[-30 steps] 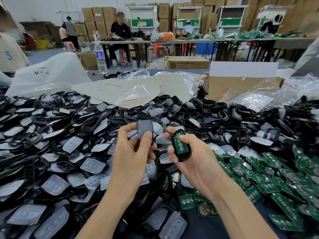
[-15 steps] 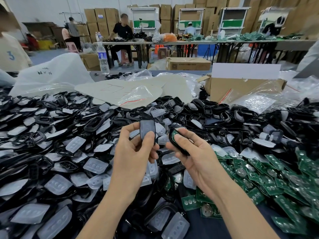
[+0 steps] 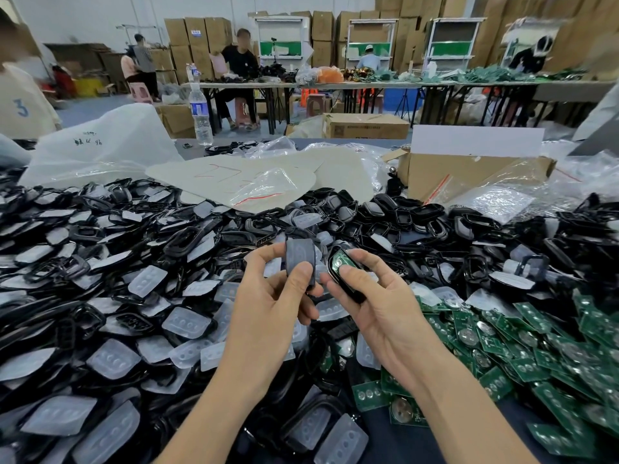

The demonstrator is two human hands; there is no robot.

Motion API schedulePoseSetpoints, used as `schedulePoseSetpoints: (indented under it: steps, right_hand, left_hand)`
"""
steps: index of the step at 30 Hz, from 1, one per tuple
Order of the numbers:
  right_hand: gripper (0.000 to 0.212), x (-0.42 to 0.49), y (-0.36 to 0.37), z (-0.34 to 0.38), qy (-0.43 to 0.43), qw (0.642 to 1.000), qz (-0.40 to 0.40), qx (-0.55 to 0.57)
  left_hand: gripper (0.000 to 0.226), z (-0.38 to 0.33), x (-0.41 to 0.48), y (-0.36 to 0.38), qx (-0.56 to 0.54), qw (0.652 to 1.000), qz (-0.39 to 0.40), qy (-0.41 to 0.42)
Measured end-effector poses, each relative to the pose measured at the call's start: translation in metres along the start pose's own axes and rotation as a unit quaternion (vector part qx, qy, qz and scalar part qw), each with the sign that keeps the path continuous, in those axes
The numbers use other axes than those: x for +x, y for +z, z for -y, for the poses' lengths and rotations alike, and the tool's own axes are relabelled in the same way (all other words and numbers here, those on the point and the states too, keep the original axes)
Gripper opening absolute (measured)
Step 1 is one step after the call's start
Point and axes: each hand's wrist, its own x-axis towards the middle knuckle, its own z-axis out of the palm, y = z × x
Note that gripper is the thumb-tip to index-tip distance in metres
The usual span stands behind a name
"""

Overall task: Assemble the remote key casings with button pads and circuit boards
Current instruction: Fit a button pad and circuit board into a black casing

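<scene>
My left hand [image 3: 271, 303] pinches a black casing half with a translucent button pad [image 3: 299, 256] in it, held upright between thumb and fingers. Just to its right, my right hand [image 3: 378, 306] grips another black casing half with a green circuit board [image 3: 340, 262] seated in it, thumb pressing on the board. The two halves are close together but apart, above the heap of parts.
Black casing frames [image 3: 181, 242] and translucent button pads [image 3: 186, 323] cover the table left and centre. Green circuit boards [image 3: 522, 356] are heaped at the right. Plastic bags [image 3: 261, 185] and a cardboard box [image 3: 469, 172] lie behind. People work at far tables.
My right hand turned its casing with the board edge-on, then brought it up toward the half in my left hand. The left hand stayed nearly still.
</scene>
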Motion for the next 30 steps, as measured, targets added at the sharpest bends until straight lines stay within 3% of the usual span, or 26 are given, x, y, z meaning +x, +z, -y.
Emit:
schedulePoseSetpoints:
  steps: [10,30]
  right_hand:
    - [0.035,-0.0028,-0.0006,0.0023,-0.010,1.000,0.008,0.006]
    - [0.022,-0.0029,-0.0054,-0.0009,-0.054,0.987,0.061,-0.138]
  left_hand:
    - [0.017,0.0010,-0.0011,0.0003,0.016,1.000,0.015,-0.011]
    - [0.031,-0.0004,-0.0006,-0.0016,0.052,0.998,0.002,0.017]
